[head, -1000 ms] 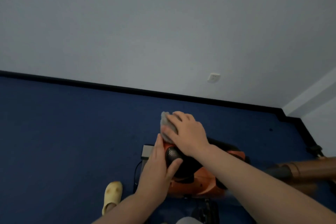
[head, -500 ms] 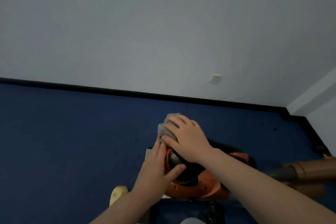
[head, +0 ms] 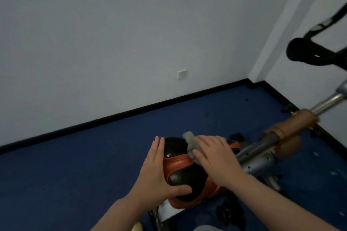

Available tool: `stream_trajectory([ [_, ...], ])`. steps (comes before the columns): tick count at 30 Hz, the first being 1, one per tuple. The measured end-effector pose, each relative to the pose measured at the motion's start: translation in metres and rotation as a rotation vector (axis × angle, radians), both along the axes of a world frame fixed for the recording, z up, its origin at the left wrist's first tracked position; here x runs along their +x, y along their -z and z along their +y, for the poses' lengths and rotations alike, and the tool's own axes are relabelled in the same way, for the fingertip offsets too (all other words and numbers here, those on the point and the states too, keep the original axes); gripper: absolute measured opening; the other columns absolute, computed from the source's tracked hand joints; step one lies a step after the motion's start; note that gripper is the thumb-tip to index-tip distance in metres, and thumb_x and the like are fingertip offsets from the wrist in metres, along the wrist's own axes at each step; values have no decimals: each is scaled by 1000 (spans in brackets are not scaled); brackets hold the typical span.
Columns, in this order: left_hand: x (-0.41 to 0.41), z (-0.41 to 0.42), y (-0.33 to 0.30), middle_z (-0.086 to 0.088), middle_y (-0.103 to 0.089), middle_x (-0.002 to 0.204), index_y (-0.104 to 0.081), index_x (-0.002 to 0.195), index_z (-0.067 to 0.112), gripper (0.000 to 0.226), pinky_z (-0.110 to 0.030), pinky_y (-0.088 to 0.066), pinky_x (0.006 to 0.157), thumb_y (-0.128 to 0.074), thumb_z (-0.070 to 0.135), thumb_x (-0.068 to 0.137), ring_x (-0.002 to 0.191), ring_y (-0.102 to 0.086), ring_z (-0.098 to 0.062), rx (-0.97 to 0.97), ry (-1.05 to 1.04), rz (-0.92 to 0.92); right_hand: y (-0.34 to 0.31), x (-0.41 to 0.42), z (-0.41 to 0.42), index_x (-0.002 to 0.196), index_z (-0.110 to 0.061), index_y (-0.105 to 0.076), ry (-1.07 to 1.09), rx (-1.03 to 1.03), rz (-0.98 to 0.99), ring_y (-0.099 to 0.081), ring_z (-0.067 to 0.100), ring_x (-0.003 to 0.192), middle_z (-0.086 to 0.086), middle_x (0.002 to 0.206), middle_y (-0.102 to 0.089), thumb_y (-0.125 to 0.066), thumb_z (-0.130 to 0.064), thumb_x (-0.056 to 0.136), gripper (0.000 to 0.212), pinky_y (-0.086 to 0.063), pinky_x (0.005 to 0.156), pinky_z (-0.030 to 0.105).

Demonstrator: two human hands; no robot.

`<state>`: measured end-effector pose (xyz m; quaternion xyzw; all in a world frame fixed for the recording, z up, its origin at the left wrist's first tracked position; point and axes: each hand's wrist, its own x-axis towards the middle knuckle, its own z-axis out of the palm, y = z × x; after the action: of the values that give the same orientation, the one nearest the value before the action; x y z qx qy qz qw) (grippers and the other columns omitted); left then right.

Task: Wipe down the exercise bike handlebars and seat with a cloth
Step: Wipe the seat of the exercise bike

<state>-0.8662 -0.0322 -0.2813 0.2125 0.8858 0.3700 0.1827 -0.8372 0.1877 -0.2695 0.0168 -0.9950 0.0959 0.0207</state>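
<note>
The floor (head: 75, 165) is covered in deep blue carpet, edged by a black skirting board (head: 131, 110) that runs along a plain pale wall (head: 112, 24). A small white wall plate (head: 181, 74) sits low on that wall, and the room turns a corner at the right. No writing or brand can be read anywhere; a pale strip on the black handlebars (head: 311, 56), up at the right edge, is too blurred to make out.

Low in the middle is the exercise bike's seat (head: 185, 171), black perforated panels with orange bands. The left hand (head: 157, 172) braces its left side, fingers straight along the edge and thumb pressed across the near black panel. The right hand (head: 216, 157) lies flat on the far right part of the seat, fingers spread over a grey cloth (head: 190, 140) and pressing it down; part of the cloth shows past the fingertips. To the right a silver post (head: 262, 157) and a tan, blurred sleeve (head: 296, 124) of the bike frame rise toward the handlebars, well apart from the seat.
</note>
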Motion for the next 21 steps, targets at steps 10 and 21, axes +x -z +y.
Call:
stream_trajectory([
  [10, -43, 4, -11, 24, 23, 154, 19, 145, 46, 108, -27, 14, 115, -33, 95, 64, 137, 33, 5, -196, 454, 253, 7, 20, -34, 134, -21, -55, 241, -9, 82, -42, 17, 134, -4, 137, -54, -25, -50, 100, 54, -19, 114, 41],
  [21, -94, 56, -16, 20, -61, 115, -58, 117, 41, 38, -26, -40, 79, -29, 55, 98, 105, -55, -4, -221, 494, 225, -1, 1, -49, 155, -18, -11, 1043, -554, -4, -16, 35, 145, 12, 160, -6, -35, -36, 101, 61, -24, 115, 52],
])
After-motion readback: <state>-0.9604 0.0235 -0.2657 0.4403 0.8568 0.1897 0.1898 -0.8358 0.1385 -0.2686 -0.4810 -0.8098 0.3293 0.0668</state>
